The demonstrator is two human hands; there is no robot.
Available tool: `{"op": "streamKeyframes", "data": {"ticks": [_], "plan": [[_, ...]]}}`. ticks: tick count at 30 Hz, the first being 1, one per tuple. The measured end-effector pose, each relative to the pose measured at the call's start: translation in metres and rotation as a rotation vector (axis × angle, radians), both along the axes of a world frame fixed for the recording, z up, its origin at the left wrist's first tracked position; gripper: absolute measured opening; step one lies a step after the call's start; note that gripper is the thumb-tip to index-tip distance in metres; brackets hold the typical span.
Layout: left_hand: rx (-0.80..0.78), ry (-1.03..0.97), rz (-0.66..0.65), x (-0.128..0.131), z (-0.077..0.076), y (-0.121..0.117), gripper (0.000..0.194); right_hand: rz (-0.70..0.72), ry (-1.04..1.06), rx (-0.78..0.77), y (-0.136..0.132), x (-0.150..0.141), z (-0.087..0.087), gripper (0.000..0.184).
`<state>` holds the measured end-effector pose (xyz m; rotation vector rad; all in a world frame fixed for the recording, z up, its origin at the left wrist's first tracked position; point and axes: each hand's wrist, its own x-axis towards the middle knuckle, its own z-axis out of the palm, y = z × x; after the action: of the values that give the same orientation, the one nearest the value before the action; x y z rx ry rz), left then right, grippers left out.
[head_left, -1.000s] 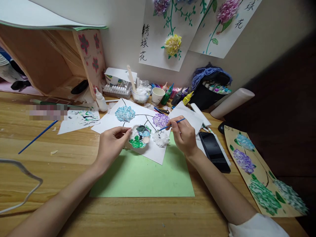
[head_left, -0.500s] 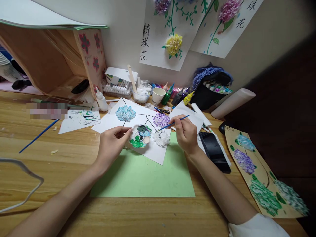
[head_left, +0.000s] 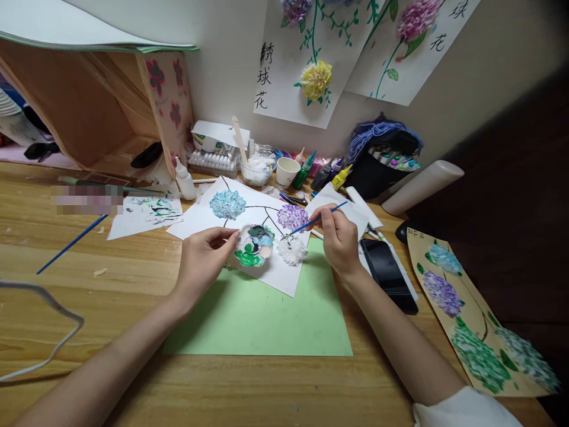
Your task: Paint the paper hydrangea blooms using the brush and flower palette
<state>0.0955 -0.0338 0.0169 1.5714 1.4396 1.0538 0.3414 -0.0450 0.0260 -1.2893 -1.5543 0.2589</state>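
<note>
Between thumb and fingers, my left hand [head_left: 205, 256] grips the edge of a small paint palette [head_left: 251, 256] smeared with green, dark, light blue and pale paint. My right hand [head_left: 338, 240] is closed around a thin blue paintbrush [head_left: 311, 222]. The brush tip is at the upper part of a white textured flower [head_left: 291, 251]; whether it touches I cannot tell. This flower is on a white paper [head_left: 280, 282], along with a light blue flower [head_left: 227, 204], a purple flower [head_left: 292, 217] and dark stems. The palette hovers over the paper and hides part of it.
A green sheet [head_left: 267, 332] lies beneath the white paper. On the right are a black phone [head_left: 389, 276] and a flower painting [head_left: 462, 314]. Behind stand a paper cup [head_left: 287, 172], paint bottles [head_left: 306, 171] and a glue bottle [head_left: 184, 179]. Another blue brush [head_left: 73, 243] lies left.
The whole view has shifted slightly. My right hand has moved a little to the right with the brush, whose tip stays by the white flower. The palette remains in my left hand.
</note>
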Motion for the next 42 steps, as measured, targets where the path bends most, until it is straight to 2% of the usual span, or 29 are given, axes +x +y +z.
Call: {"op": "streamKeyframes", "data": {"ticks": [28, 36, 42], "plan": [[0.004, -0.006, -0.002, -0.0003, 0.0008, -0.0008, 0.032, -0.006, 0.041, -0.031, 0.0009, -0.0001, 0.0001, 0.033], [-0.004, -0.012, 0.007, 0.0002, 0.0000, 0.0002, 0.030, -0.063, 0.077, -0.001, 0.0015, 0.0035, 0.0041, 0.034], [0.000, -0.001, 0.005, 0.0001, 0.0007, -0.0002, 0.030, -0.034, 0.108, -0.037, 0.0029, 0.0023, 0.0006, 0.033]]}}
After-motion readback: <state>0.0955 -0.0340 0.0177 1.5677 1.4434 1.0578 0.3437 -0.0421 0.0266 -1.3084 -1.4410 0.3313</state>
